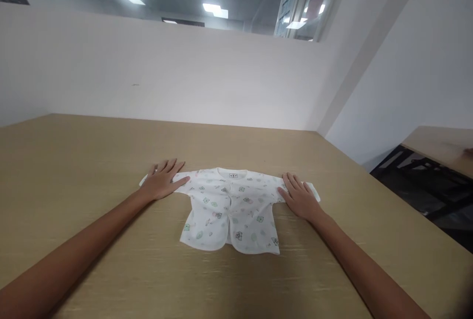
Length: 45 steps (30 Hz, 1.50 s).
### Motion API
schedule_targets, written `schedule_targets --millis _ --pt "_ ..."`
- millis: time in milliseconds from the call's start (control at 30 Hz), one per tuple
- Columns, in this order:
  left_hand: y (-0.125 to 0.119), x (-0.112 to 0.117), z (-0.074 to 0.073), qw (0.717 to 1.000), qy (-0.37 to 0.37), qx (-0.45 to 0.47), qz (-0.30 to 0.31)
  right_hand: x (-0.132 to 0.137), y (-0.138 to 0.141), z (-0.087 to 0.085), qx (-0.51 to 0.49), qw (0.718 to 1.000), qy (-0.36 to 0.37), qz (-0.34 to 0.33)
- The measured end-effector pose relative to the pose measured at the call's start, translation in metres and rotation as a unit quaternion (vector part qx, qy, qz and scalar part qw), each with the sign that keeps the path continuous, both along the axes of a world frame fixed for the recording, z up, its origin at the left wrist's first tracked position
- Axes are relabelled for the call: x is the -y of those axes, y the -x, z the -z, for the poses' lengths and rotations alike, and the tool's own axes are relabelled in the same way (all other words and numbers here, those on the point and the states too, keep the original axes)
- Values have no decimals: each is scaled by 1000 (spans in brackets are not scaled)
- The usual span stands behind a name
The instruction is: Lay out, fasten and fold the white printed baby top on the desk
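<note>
A small white baby shirt (pixel 231 210) with a pale printed pattern lies spread out flat, front up, in the middle of a light wooden table (pixel 92 161). Its front opening runs down the centre and both sleeves stretch sideways. My left hand (pixel 162 181) lies flat with fingers stretched out on the left sleeve. My right hand (pixel 299 197) lies flat in the same way on the right sleeve. Neither hand grips the cloth.
A white partition wall (pixel 185 73) stands along the table's far edge and another on the right. To the right, beyond a dark gap in the floor area, is a second wooden table (pixel 443 146).
</note>
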State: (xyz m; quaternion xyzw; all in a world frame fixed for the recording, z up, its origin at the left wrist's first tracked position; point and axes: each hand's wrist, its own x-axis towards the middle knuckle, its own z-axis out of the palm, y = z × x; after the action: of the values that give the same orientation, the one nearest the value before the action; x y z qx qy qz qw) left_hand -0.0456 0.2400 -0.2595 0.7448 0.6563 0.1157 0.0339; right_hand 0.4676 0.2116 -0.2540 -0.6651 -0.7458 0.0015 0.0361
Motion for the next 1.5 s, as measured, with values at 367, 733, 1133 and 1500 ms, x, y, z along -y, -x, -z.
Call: schedule_targets --millis 367,733,1133,1500 --pt "-11 7 -11 988 -9 88 125 -20 10 -15 -191 974 -96 -71" --pt "-18 -4 -35 982 47 114 144 -44 31 -36 -238 959 -38 -148" --pt "-29 -5 -13 971 -46 154 176 -36 102 -43 -309 891 -92 -321" --pt "-32 -2 0 976 -95 109 163 -36 151 -6 -340 846 -110 -395"
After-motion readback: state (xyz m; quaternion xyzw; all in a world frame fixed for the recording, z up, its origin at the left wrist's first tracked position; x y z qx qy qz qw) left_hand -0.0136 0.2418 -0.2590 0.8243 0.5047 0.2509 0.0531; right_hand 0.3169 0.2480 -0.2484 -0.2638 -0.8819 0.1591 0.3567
